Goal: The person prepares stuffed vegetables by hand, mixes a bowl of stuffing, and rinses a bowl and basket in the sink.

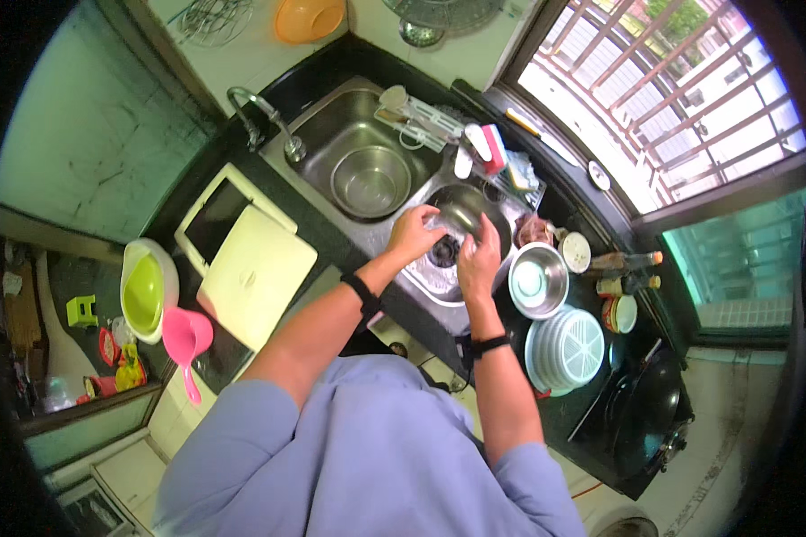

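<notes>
Both hands are over the smaller basin (436,285) of a stainless steel double sink. My left hand (411,236) hangs above its left side with fingers spread and curved. Facing it, my right hand (480,258) is over the right side, thumb and fingers apart. I see nothing held between them. The dark drain strainer (445,250) shows below, between the hands. In the larger basin (322,127) rests a round metal bowl (370,181). A stainless steel bowl (538,280) stands just right of my right hand.
A curved faucet (262,107) rises at the back left. A rack (423,121) and a pink sponge (493,149) lie behind the basins. At right are a pale blue plastic colander (570,349), bottles (624,260) and a black wok (651,403). Left are a cream lid (255,275) and a pink dipper (186,332).
</notes>
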Demonstrator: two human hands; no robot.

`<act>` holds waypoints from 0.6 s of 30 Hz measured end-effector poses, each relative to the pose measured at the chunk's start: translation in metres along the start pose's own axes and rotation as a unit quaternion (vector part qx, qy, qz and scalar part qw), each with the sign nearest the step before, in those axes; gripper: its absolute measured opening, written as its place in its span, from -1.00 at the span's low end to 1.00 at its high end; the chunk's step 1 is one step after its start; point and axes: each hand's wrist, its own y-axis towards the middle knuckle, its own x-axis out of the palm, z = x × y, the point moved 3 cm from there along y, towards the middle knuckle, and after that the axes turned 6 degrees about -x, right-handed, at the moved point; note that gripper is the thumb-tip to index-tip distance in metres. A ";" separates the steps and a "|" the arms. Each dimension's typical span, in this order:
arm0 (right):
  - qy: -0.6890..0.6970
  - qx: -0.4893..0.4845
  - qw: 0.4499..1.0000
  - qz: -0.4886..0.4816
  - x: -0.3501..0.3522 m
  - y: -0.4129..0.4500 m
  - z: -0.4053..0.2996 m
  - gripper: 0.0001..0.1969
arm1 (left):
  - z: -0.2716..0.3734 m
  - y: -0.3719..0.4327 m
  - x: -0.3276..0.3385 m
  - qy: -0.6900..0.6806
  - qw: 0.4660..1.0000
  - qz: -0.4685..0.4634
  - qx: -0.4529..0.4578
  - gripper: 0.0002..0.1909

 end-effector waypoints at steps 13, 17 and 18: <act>-0.136 0.036 0.981 -0.134 -0.005 -0.058 0.030 -0.73 | -0.013 -0.189 -0.043 0.116 0.993 0.018 -0.001 -0.92; -0.108 -0.197 0.972 -0.064 0.020 -0.069 0.084 -0.45 | -0.079 -0.278 -0.064 0.049 0.987 -0.137 -0.075 -0.03; -0.036 -0.127 0.983 -0.129 0.029 -0.082 0.063 -0.52 | -0.112 -0.308 -0.072 0.047 0.986 -0.120 -0.104 -0.19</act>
